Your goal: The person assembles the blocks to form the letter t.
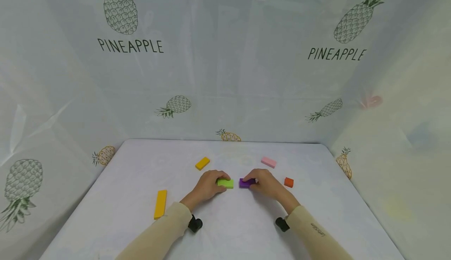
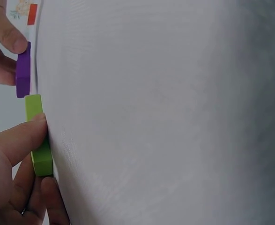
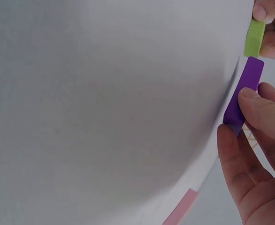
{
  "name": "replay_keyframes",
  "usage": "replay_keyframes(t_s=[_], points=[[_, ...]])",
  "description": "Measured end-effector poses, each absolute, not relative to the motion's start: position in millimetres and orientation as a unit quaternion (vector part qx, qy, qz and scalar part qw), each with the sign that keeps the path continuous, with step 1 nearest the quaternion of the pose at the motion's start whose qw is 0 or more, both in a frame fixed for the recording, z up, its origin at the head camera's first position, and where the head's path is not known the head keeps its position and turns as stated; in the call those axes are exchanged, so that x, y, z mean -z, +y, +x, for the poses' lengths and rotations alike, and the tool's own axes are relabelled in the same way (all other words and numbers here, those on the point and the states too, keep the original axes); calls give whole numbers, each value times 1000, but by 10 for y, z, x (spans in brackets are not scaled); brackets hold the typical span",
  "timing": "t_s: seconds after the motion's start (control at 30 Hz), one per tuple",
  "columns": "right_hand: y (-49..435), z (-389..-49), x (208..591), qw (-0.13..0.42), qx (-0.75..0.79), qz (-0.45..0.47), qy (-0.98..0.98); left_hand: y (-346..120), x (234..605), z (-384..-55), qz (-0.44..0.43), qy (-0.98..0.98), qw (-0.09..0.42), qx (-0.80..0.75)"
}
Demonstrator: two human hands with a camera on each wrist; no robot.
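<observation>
My left hand (image 1: pixel 208 185) pinches a lime-green rectangular block (image 1: pixel 225 183) between thumb and fingers, near the middle of the table. Just to its right, my right hand (image 1: pixel 265 183) grips a purple rectangular block (image 1: pixel 245 183) by its sides. The two blocks lie roughly in line, with a narrow gap between their facing ends in the head view. In the left wrist view the thumb presses along the side of the green block (image 2: pixel 42 157). The right wrist view has the thumb on one side of the purple block (image 3: pixel 244 91), fingers around its near end.
A long yellow block (image 1: pixel 160 204) lies beside the left forearm, and a shorter yellow block (image 1: pixel 202 163) is farther back. Behind the right hand sits a pink block (image 1: pixel 269 162); a small orange-red block (image 1: pixel 289 182) lies to its right. Pineapple-printed sheeting (image 1: pixel 225 56) surrounds the white table (image 1: pixel 225 232).
</observation>
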State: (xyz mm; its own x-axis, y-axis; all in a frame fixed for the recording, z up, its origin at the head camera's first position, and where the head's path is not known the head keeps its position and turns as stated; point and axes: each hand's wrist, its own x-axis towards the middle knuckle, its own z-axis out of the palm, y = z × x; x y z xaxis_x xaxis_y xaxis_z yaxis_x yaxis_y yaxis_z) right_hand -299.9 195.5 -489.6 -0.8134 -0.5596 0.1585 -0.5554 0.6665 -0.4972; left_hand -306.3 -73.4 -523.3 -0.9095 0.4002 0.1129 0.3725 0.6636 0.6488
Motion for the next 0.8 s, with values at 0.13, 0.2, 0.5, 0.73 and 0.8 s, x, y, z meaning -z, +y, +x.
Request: replay_keyframes(t_s=[0.13,0.2,0.5,0.73,0.8], points=[[1911,-3013,4899,9,272,-304,913,-735,5225,-3057,212,913,20,-349],[1890,-3022,4906,9,270,-304,914,-737,5221,-3050,214,912,18,-349],[1810,-3027,4920,11,274,-314,909,-740,5187,-3037,220,909,16,-354],[1768,-3020,4917,17,267,-306,914,-742,5204,-3045,222,908,17,-355],[1755,-3017,4917,16,262,-305,915,-742,5205,-3048,222,908,17,-355]])
